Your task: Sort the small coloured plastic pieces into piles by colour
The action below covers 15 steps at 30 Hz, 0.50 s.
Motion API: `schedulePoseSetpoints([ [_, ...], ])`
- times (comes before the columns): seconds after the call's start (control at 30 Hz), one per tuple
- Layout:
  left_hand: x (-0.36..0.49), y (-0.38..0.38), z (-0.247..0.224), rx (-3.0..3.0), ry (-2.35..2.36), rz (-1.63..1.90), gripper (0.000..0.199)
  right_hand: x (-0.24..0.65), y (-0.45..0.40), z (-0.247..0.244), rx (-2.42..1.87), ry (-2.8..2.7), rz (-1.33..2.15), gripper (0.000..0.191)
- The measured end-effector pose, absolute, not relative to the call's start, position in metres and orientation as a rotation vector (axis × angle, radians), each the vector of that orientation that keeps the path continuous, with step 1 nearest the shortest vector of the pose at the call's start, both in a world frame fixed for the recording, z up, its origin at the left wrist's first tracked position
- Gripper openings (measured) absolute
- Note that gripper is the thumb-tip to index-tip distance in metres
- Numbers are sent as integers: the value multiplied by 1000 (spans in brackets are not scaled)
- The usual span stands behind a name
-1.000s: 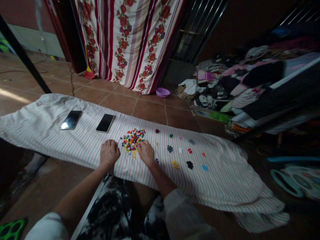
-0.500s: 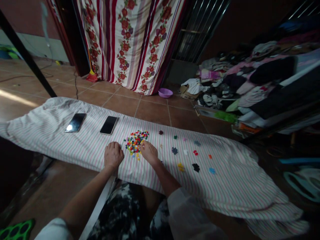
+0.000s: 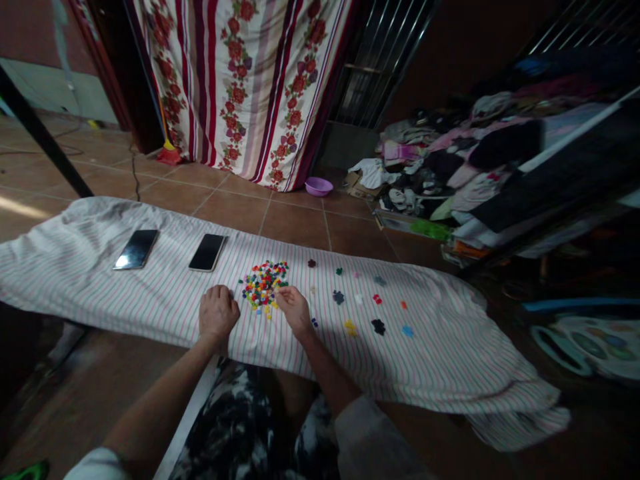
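Observation:
A mixed pile of tiny coloured pieces, like small plastic bricks, lies on the striped cloth. At the pile's right edge is my right hand, thumb and fingertips pinched together; anything between them is too small to make out. My left hand rests curled on the cloth, left of the pile. Right of the pile, pieces sit in small groups by colour: yellow pieces, black pieces, dark grey pieces, red pieces and light blue pieces. Dark blue pieces lie beside my right wrist.
Two phones, a left phone and a right phone, lie on the cloth's left half. Beyond the cloth are a purple basin, a floral curtain and a heap of clothes.
The camera view has swung slightly right, so everything appears further left. My right hand has drawn back a little from the pile, uncovering the dark blue pieces. My left hand stays put.

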State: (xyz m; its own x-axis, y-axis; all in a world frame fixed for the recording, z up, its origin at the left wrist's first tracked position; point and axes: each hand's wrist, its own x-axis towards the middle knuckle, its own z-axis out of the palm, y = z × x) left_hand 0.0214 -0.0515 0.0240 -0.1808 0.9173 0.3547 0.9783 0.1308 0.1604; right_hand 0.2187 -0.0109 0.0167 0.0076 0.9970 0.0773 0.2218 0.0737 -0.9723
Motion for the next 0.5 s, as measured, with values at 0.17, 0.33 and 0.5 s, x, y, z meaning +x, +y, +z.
schedulePoseSetpoints([
  [0.17,22,-52,24,-1894,-2232,-529,11,224,-19,20,-1217,-980,1262,34],
  [0.33,22,-52,25,-1893,-2237,-535,11,232,-20,27,-1217,-917,1267,28],
  [0.5,22,-52,26,-1895,-2232,-530,11,235,-16,20,-1288,-923,1285,25],
])
